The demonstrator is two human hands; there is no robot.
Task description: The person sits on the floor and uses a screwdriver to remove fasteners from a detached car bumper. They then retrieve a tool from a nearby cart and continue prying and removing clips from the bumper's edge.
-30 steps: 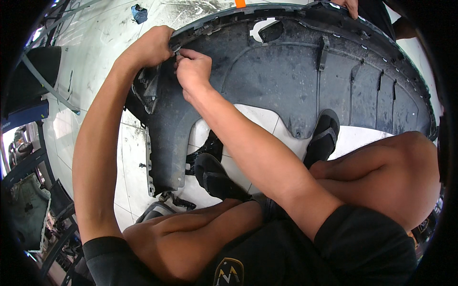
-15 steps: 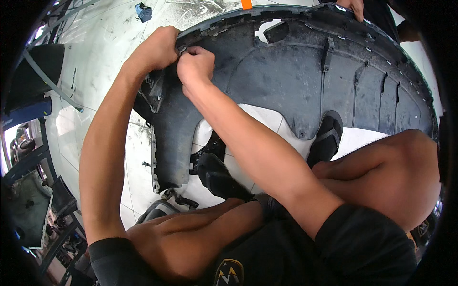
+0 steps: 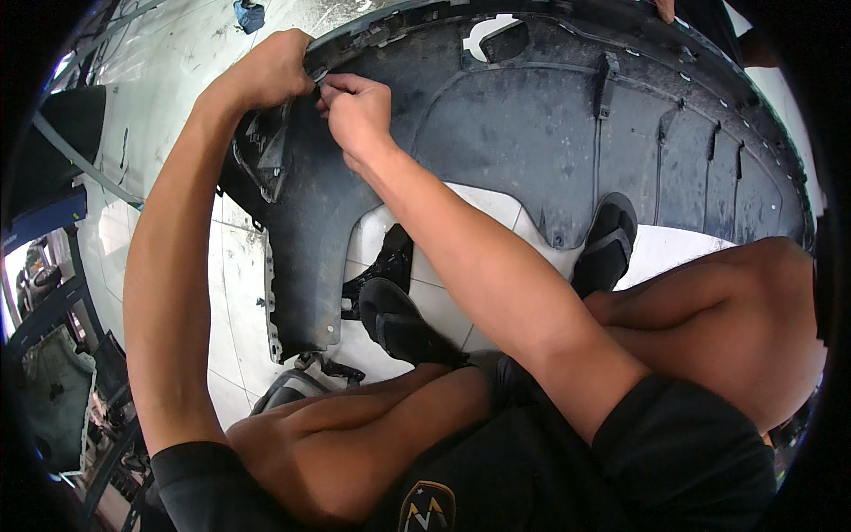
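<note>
Near: dark shirt (image 3: 532, 470) is filling lower edge; wearer's bent L leg (image 3: 355, 426) and R leg (image 3: 727, 310) are showing just beyond. L sandal (image 3: 390, 319) is sitting at the panel's near cutout, next to a glossy black part (image 3: 392, 255) on the flr; R sandal (image 3: 610, 239) is overlapping the panel's near edge in view. Main item: black panel (image 3: 523, 115), curved, scuffed, is spanning the area in front of the wearer, reaching from L of the feet to far R; whether it is bearing on the flr, can't tell. An upright bracket (image 3: 607, 84) is standing out R of ctr. Both hands are working at panel's upper L rim, close tog. R hand (image 3: 359, 115) is holding its fingers narrow at a small grey piece (image 3: 321, 77); whether it is pinching same, can't tell. L hand (image 3: 277, 69) is gripping the rim just beside, fingertips mostly hidden. Beyond: light tiled flr (image 3: 199, 111) is showing dark smudges; crumpled blue item (image 3: 249, 16) is lying nr top L. Co-worker's hand (image 3: 665, 10), mostly cut off by frame, is appearing at panel's far R rim.
</note>
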